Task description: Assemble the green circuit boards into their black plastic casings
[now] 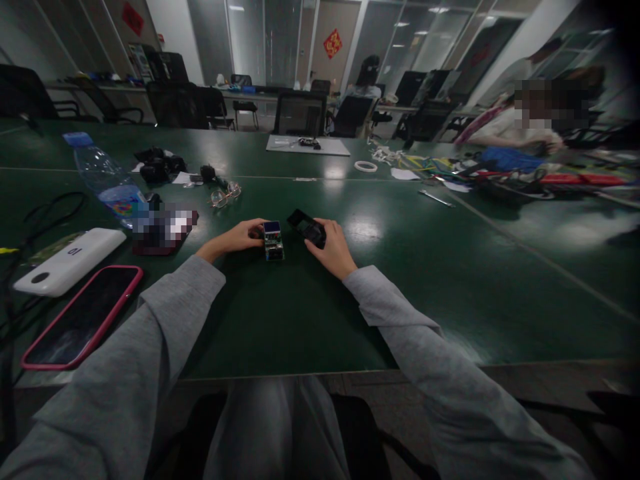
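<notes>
A small circuit board with a screen (274, 241) is gripped by its left edge in my left hand (246, 236), thumb in front and fingers behind. Its dark display is at the top and metal parts show lower down. My right hand (332, 247) is closed around the right end of a black plastic casing (306, 227), which tilts down to the right. A narrow gap separates the board from the casing. Both are at or just above the green table (280, 320); I cannot tell whether they touch it.
To my left are a pink-cased phone (85, 320), a white power bank (70, 261), a water bottle (107, 180) and glasses (226, 194). Farther right are a tape roll (365, 166), a pen-like tool (436, 198) and tangled cables (520, 180). A person (515, 130) sits beyond them.
</notes>
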Demonstrator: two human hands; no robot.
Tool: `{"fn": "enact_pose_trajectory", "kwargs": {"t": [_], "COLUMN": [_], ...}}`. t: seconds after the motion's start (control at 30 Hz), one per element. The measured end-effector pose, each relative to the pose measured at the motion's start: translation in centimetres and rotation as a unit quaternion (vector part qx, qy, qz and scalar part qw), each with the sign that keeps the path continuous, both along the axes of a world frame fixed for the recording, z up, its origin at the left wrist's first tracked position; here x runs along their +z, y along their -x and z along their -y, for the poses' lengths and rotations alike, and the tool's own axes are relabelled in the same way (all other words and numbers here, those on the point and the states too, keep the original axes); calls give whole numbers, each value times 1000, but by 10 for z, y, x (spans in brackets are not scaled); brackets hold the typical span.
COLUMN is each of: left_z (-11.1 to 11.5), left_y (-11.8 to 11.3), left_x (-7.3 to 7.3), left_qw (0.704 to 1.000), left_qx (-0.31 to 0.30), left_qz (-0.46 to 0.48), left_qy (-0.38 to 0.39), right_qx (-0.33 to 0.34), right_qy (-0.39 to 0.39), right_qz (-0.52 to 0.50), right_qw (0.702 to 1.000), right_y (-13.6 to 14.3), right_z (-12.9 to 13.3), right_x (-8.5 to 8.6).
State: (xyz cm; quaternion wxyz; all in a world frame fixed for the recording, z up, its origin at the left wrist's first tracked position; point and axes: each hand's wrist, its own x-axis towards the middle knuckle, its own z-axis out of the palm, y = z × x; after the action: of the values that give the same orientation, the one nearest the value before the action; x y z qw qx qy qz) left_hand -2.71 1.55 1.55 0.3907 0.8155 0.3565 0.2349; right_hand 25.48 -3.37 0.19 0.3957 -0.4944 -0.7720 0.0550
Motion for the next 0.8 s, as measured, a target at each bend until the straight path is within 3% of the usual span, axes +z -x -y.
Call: {"fn": "enact_pose_trajectory", "kwargs": {"t": [0.8], "left_z": [-3], "left_y": [2], "left_x": [-3], "left_qw": [1000], "left_qx": [2], "left_qz": [-10], "left_qy": [-1], "right_qx": [5], "right_qy": [-4], "right_qz": [-7], "right_qw": [1000], "right_y": [0], "right_z": [-2], "right_x": [-3]}}
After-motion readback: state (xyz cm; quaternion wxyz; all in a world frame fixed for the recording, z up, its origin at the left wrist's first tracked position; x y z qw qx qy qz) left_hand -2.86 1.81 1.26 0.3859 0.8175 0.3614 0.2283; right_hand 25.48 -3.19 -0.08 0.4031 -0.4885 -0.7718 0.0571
